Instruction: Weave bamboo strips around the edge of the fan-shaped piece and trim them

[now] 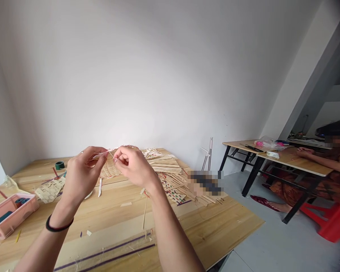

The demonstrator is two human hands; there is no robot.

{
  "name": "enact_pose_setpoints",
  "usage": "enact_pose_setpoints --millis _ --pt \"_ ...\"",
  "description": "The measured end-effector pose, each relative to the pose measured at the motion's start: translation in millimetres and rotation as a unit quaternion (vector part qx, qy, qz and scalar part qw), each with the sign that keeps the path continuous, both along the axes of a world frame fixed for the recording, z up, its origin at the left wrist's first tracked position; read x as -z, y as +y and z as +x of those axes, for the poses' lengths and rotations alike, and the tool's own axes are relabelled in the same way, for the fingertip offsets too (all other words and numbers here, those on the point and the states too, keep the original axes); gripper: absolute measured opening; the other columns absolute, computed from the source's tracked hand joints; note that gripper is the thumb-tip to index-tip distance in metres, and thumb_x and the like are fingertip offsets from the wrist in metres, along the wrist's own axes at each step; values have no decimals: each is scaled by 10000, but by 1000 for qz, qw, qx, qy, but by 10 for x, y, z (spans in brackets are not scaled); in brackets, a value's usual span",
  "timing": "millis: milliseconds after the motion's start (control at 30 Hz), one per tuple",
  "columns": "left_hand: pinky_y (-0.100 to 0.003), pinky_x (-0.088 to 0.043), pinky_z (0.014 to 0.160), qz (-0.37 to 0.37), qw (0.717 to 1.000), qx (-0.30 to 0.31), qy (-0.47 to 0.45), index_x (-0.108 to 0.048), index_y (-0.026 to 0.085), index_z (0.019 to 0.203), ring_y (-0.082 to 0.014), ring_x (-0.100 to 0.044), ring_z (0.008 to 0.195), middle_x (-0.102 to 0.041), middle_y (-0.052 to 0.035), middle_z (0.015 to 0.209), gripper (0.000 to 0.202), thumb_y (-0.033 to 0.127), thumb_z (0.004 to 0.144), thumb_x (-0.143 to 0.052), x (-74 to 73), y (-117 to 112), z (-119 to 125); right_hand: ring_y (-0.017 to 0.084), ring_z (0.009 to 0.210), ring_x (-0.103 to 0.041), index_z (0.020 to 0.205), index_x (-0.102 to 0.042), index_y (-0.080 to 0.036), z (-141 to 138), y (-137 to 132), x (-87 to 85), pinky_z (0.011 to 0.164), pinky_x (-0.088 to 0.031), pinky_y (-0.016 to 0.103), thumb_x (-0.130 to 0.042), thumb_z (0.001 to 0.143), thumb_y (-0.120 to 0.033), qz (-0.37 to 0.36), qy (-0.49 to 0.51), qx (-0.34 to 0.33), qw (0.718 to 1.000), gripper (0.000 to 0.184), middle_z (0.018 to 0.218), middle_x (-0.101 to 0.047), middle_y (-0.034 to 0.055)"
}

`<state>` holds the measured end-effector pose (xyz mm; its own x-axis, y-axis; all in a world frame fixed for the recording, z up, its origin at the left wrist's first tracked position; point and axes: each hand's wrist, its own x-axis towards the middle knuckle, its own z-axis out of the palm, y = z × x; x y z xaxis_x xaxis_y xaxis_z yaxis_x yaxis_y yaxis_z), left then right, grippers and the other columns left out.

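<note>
My left hand [86, 170] is raised over the table, closed in a pinch on the tip of a thin whitish thread [110, 153]. Close beside it, my right hand [134, 164] pinches the same thread a short way along, so a little of it spans the gap between the fingertips. What else lies inside the left fingers is partly hidden. Behind and below both hands lies a woven bamboo piece [110, 169] with reddish edging. A pale pointed sliver [100, 187] rests on the table under the left fingers.
Bamboo strips [166, 166] and patterned woven pieces [177, 196] are heaped right of my hands. At left are a pink basket [31, 206], a woven scrap [49, 189] and green tape [59, 165]. Another person [338, 162] sits at a second table [308, 162] on the right.
</note>
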<state>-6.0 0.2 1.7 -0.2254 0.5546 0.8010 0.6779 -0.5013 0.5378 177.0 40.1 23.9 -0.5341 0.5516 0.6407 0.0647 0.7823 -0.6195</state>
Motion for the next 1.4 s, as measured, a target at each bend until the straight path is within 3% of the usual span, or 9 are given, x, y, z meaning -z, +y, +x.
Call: enact_pose_setpoints --millis 667,833,967,1400 --pt "-228 -603 656 16 1000 0 2 -757 227 917 -157 -789 733 -819 6 825 146 354 914 -685 -30 -58 41 88 536 -386 841 -530 -217 -154 -31 63 526 -293 246 -574 939 -169 1 63 10 998 118 609 -449 -94" --pt "-234 -622 662 29 1000 11 -4 -745 220 915 -154 -781 728 -819 -7 862 136 340 912 -681 -26 -57 76 113 579 -538 950 -616 -205 -177 -28 77 591 -421 259 -579 989 -204 4 66 38 997 54 660 -605 -56" --pt "-223 -621 661 43 999 -4 -18 -743 216 905 -146 -777 738 -812 -13 877 144 339 916 -669 -28 -51 59 142 683 -677 1051 -664 -206 -167 -34 85 671 -526 288 -636 981 -193 -11 54 14 998 76 800 -727 -6" --pt "-247 -615 674 26 999 -19 3 -774 240 927 -187 -809 780 -831 4 871 169 391 893 -706 -30 -28 11 101 700 -693 962 -671 -202 -157 -1 53 678 -560 241 -687 994 -84 -37 68 -2 997 123 892 -755 -3"
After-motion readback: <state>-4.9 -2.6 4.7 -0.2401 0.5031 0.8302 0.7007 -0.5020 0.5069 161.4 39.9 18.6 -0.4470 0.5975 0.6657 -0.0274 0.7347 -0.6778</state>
